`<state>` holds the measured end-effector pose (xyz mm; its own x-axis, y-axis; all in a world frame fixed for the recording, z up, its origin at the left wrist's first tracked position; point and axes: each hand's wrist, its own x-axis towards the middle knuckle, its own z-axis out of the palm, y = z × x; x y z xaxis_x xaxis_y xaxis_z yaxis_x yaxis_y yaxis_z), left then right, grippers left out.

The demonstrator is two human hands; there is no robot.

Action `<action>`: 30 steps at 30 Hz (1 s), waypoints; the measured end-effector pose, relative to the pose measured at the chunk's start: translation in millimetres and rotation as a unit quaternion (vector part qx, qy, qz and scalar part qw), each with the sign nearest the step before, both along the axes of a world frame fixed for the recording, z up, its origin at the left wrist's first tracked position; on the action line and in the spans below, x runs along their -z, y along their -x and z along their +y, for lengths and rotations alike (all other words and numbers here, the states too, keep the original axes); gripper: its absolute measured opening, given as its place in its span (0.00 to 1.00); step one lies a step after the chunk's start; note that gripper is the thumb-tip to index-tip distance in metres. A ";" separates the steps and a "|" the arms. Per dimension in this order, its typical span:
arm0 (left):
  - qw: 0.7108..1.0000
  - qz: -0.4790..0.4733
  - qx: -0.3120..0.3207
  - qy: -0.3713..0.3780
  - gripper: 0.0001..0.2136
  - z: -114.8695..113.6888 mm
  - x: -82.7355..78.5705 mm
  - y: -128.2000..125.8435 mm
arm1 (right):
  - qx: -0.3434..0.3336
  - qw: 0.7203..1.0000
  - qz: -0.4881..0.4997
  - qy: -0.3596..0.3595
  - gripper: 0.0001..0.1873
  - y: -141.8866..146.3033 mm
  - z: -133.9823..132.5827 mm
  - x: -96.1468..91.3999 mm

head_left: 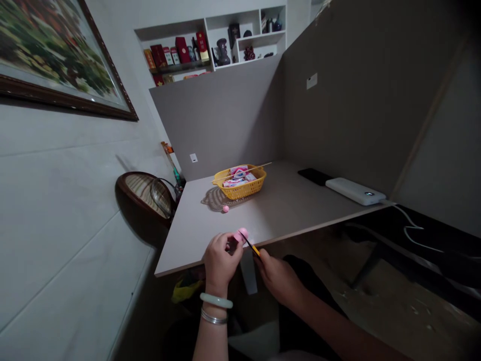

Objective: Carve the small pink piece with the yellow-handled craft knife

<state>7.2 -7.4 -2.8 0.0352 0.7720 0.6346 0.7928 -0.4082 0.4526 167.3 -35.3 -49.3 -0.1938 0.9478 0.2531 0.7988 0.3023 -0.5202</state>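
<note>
My left hand [221, 258], with bangles at the wrist, pinches a pink clay-like lump [242, 233] just above the table's front edge. My right hand [281, 278] is closed round a thin tool [254, 249] with a yellow handle and a dark, narrow shaft. The shaft's tip lies against the pink lump; whether it goes in cannot be made out. A smaller pink ball [225, 208] rests on the table beyond my left hand. Behind it stands a yellow plastic basket [244, 190] with colourful packets [239, 178] inside and a thin stick [267, 164] across its rim.
The grey table [188, 235] has upright panels at its back and right side. A white power bank [355, 191] with a cable and a black phone-like slab [313, 175] lie at the right. Left of the table is a round brown-rimmed object [145, 200].
</note>
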 end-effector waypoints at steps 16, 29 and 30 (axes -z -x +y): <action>1.000 0.003 -0.001 0.001 0.07 -0.5 -2.1 -0.5 | -0.001 1.000 0.004 -0.002 0.14 -2.9 -2.8 12.2; 1.000 -0.008 -0.004 -0.003 0.08 -0.6 -1.9 -1.4 | 0.008 1.000 -0.003 -0.017 0.15 -7.6 -1.0 29.6; 1.000 -0.008 -0.007 -0.002 0.09 -0.8 -2.0 -1.6 | 0.008 1.000 -0.001 -0.020 0.14 -9.1 -3.3 35.2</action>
<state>8.9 -8.2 -0.8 0.0151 0.7703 0.6375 0.7910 -0.3993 0.4636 176.3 -38.6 -84.5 -0.1798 0.9398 0.2906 0.8046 0.3104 -0.5062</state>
